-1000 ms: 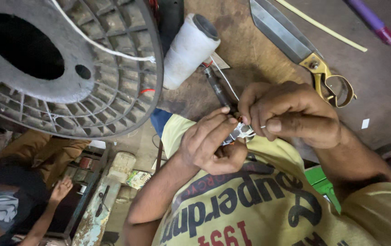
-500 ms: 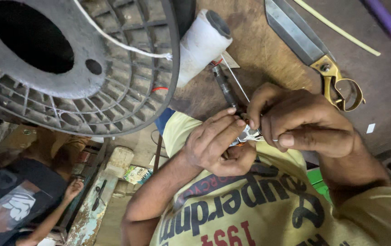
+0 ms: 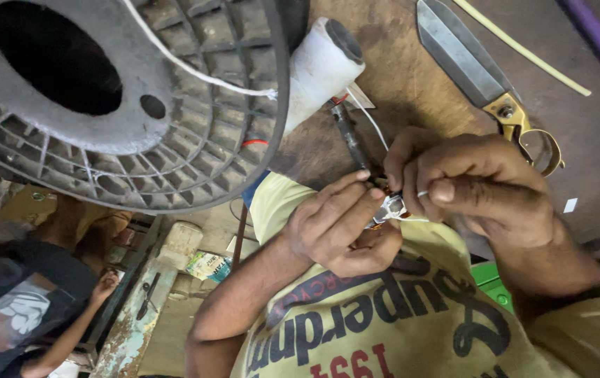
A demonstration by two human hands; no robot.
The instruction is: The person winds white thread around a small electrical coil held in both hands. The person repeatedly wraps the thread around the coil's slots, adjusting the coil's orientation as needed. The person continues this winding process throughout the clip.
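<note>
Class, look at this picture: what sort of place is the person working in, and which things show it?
Probably a small repair or winding workshop: a worn wooden workbench, a large grey plastic cable reel, heavy brass-handled shears, and both hands working a small wire-wound part.

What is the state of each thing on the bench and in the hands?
Left hand: closed around a small metal part.
Right hand: pinching the white thread at the part.
Small metal part: held between both hands.
Scissors: lying flat, blades shut.
White thread roll: lying on its side.
Grey reel: lying flat, white cord across it.
</note>
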